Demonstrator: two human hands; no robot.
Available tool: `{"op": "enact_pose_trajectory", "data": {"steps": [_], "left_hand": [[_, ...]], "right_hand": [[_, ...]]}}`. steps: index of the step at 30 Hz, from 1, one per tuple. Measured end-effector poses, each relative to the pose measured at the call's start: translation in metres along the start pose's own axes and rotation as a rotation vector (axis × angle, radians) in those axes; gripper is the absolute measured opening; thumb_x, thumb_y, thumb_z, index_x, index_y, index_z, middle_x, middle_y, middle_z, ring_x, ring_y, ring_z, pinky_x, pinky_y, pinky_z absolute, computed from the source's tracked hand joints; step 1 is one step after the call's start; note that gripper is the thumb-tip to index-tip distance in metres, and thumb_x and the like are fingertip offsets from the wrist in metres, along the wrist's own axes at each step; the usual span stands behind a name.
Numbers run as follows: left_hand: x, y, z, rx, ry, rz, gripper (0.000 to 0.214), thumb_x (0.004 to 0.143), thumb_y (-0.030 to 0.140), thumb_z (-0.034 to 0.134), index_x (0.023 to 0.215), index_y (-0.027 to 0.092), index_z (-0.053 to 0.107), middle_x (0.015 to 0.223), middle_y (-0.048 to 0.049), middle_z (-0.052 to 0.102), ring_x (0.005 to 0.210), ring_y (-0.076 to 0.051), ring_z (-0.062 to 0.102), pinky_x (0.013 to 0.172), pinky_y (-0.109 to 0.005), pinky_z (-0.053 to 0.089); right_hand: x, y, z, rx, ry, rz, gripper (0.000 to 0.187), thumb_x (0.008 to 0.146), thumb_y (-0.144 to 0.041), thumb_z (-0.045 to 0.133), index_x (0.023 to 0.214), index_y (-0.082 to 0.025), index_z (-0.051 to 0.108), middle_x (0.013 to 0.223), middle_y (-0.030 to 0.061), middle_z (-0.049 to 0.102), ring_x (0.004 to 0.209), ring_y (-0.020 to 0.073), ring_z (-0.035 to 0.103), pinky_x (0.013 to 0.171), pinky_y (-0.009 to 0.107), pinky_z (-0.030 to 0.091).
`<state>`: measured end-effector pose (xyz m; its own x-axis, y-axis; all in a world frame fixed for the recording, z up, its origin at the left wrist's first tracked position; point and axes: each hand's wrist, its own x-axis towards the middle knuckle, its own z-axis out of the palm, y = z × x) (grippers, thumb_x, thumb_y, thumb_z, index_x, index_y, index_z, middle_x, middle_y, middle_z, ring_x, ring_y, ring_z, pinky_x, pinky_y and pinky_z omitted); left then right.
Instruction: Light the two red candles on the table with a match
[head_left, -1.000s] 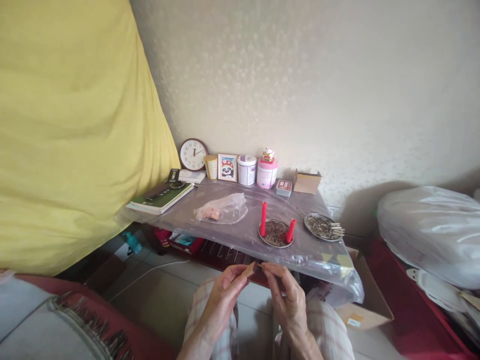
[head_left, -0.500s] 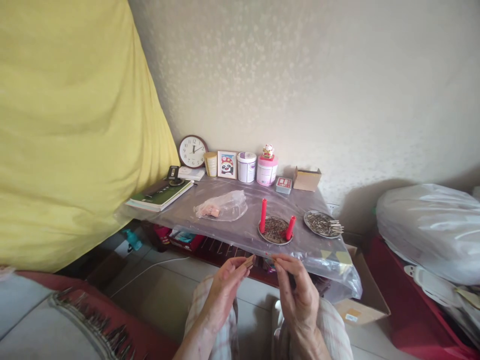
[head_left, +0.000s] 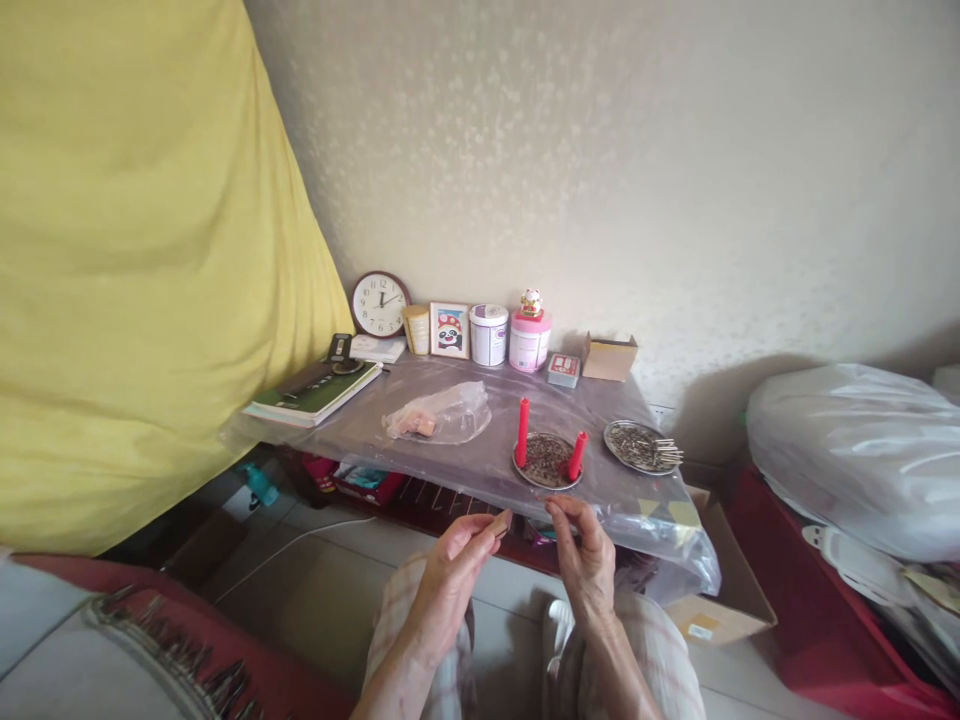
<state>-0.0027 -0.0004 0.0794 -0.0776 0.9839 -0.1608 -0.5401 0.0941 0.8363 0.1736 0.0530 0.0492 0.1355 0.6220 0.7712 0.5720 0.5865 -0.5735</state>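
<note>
Raised and drawn farther from the left hand than a second ago, the right hand pinches a thin, barely visible stick between thumb and finger, on the near side of a round silver metal plate bearing two red candles. Clamped in the left hand's fingers, a small brown box sits across a gap from the stick, near the plastic-covered tabletop.

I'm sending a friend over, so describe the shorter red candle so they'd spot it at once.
Find the plastic-covered table, then the left-hand round plate of two near the table's front edge. The shorter red candle stands at the plate's right side, tilted slightly right, its top well below that of the taller red candle on the left.
</note>
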Motion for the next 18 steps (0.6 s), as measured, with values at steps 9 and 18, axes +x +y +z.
{"op": "enact_pose_trajectory", "data": {"steps": [9,18], "left_hand": [[0.0,0.002,0.004,-0.017,-0.052,0.021,0.027,0.078,0.04,0.085,0.097,0.02,0.082,0.1,-0.0078,0.082,0.105,-0.027,0.069,0.103,-0.041,0.05],[0.002,0.003,0.007,-0.06,-0.019,0.008,0.037,0.068,0.045,0.094,0.092,0.018,0.082,0.097,-0.009,0.082,0.102,-0.027,0.069,0.104,-0.045,0.046]], "right_hand": [[-0.005,-0.036,0.0,0.129,-0.089,-0.063,0.013,0.103,-0.021,0.061,0.094,-0.025,0.07,0.093,0.005,0.083,0.083,0.019,0.081,0.074,0.028,0.066],[-0.005,-0.038,-0.007,0.098,-0.123,-0.175,0.013,0.104,-0.023,0.061,0.099,-0.027,0.073,0.1,0.0072,0.084,0.09,0.0221,0.081,0.082,0.036,0.065]]}}
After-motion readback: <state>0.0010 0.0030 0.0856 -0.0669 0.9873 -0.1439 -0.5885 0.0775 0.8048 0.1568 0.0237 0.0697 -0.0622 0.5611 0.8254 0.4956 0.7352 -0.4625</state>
